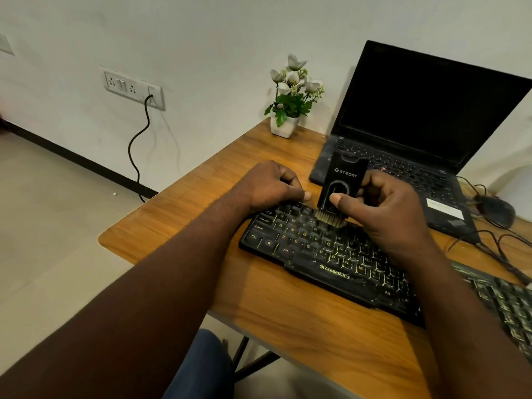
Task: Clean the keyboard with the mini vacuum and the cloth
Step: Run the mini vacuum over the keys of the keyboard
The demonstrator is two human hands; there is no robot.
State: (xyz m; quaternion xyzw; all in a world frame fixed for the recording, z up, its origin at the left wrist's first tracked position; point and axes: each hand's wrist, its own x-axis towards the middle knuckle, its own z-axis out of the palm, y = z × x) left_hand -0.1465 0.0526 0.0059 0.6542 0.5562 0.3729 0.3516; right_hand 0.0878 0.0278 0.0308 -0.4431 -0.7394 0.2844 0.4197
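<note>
A black keyboard [316,251] with yellow-lit legends lies slanted on the wooden table [201,197]. My right hand [383,214] grips a black mini vacuum [342,180] upright, thumb on its front, its tan brush head [331,221] touching the upper-left key rows. My left hand [267,182] rests with curled fingers on the keyboard's far left edge, holding it in place. No cloth is in view.
An open black laptop [426,122] stands behind the keyboard, with a mouse [495,210] and tangled cables to its right. A second keyboard [509,306] lies at the right edge. A white pot of flowers [290,105] sits at the table's far corner. A cable hangs from the wall socket [135,87].
</note>
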